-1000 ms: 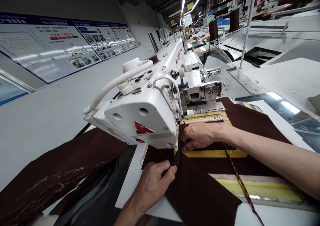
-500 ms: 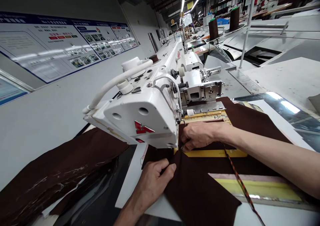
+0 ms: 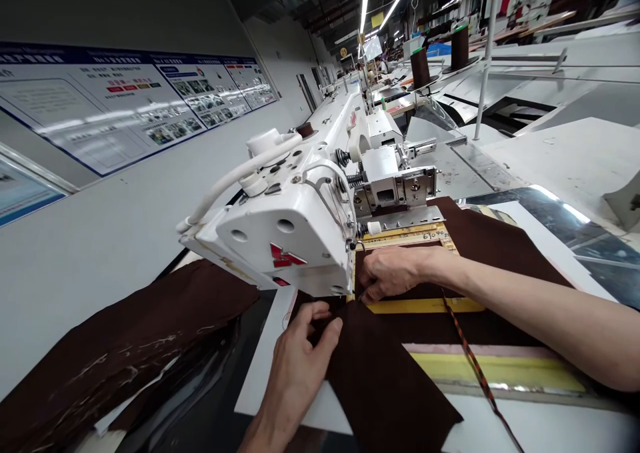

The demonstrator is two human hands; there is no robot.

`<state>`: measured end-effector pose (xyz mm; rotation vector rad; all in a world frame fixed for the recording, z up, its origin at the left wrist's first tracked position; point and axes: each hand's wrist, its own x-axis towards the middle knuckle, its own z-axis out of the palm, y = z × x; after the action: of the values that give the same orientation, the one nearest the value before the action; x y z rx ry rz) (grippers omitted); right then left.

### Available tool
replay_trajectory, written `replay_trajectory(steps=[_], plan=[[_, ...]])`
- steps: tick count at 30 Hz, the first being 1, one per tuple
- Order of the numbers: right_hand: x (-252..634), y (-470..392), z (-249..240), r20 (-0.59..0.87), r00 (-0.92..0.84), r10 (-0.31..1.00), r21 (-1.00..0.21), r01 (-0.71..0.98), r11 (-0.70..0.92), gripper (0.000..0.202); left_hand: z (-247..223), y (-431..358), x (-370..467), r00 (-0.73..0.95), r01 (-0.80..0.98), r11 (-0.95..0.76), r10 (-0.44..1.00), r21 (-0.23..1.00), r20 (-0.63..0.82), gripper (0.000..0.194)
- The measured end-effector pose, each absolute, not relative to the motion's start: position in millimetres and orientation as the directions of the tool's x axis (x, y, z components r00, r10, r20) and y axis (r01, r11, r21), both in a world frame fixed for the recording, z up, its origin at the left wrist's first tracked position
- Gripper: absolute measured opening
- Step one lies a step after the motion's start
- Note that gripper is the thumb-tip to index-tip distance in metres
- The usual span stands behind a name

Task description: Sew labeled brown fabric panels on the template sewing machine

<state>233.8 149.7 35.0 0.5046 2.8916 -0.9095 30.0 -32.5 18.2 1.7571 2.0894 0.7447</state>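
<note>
One brown cloth panel (image 3: 395,379) lies on the near side of the white sewing machine (image 3: 290,219), between the two hands. Its far end meets the needle area; its near-right corner comes to a point over a white sheet (image 3: 505,426).

Left hand (image 3: 300,366): at the panel's left edge, thumb and forefinger parted, nothing seen pinched between them. Remaining fingers mostly hidden.

Right hand (image 3: 393,273): fingers curled in tight, tips down at the panel's far end beside the machine head. Something small may sit at the fingertips; too dark to name, so I can't tell what it holds.

Just right of the panel's far end, a yellow strip (image 3: 425,305) lies flat over more brown cloth (image 3: 500,239). Whether that is the same piece, I can't tell. A striped cord (image 3: 463,343) trails from below the right wrist toward near right.

Handling, my guess: light, limp, matt rather than slick; likely to wrinkle or skew if pushed from one point. Best hold: flat fingers spread along the left edge, light pinch at the far end, well off the needle.
</note>
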Motion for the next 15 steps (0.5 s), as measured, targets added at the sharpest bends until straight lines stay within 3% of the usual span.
replay_trajectory(steps=[3, 6, 8, 11, 13, 15], plan=[[233, 151, 33, -0.162, -0.943, 0.292, -0.563, 0.331, 0.757, 0.024, 20, -57, 48, -0.048, 0.959, -0.077, 0.904, 0.272, 0.425, 0.038], [233, 152, 32, -0.175, -0.936, 0.304, -0.589, 0.347, 0.730, 0.027, 24, -70, 73, 0.289, 0.940, -0.339, 0.857, 0.044, 0.427, 0.054], [234, 152, 33, -0.183, -0.931, 0.314, -0.607, 0.359, 0.709, 0.028, 27, -66, 87, 0.432, 0.886, -0.463, 0.849, 0.035, 0.305, 0.057], [237, 152, 35, -0.190, -0.924, 0.332, -0.625, 0.374, 0.685, 0.028, 29, -49, 97, 0.442, 0.883, -0.459, 0.883, 0.093, 0.158, 0.029], [239, 152, 36, -0.194, -0.921, 0.338, -0.635, 0.380, 0.672, 0.028, 29, -39, 95, 0.451, 0.878, -0.462, 0.886, 0.122, 0.111, 0.014], [240, 153, 36, -0.195, -0.922, 0.336, -0.646, 0.378, 0.663, 0.027, 28, -34, 87, 0.487, 0.855, -0.498, 0.867, 0.149, 0.104, 0.014]])
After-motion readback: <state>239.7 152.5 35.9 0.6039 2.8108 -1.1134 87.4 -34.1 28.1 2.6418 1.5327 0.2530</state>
